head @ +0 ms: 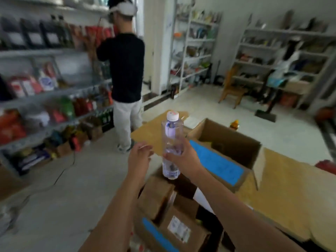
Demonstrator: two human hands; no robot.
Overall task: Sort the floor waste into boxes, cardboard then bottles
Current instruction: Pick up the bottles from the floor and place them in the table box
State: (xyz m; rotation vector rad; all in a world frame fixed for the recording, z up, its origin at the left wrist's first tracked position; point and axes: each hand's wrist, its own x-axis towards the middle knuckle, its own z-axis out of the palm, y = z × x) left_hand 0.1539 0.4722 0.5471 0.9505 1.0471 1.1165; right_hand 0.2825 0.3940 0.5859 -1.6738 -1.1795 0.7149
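- We see the right hand [183, 157] gripping a clear plastic bottle [171, 135], fingers and thumb curled round its lower half.
- The bottle stands upright with its white cap on top; it looks nearly empty. Its base shows just over the nearer box [156, 193], and we cannot tell whether the two touch.
- The left hand [139, 157] hangs just beside the bottle on its left, fingers relaxed and slightly spread, holding nothing and not touching the bottle.
- Below both forearms we see the nearer box with flaps partly folded, a strip of blue tape along its lower edge and a white label [179, 230] on one flap.
- Just beyond the right hand stands an open box [227, 139], its near flap covered with blue tape [216, 160].
- A flat cardboard sheet [151, 131] lies on the floor behind the bottle, and a larger sheet [283, 182] lies to the right of the open box.
- A small orange bottle [234, 124] stands on the floor [54, 188] past the open box.
- Farther off, a person [125, 66] in a dark top and pale trousers faces the stocked shelves [45, 91] on the left.
- A wooden chair [231, 88] stands by the shelves at the back right.
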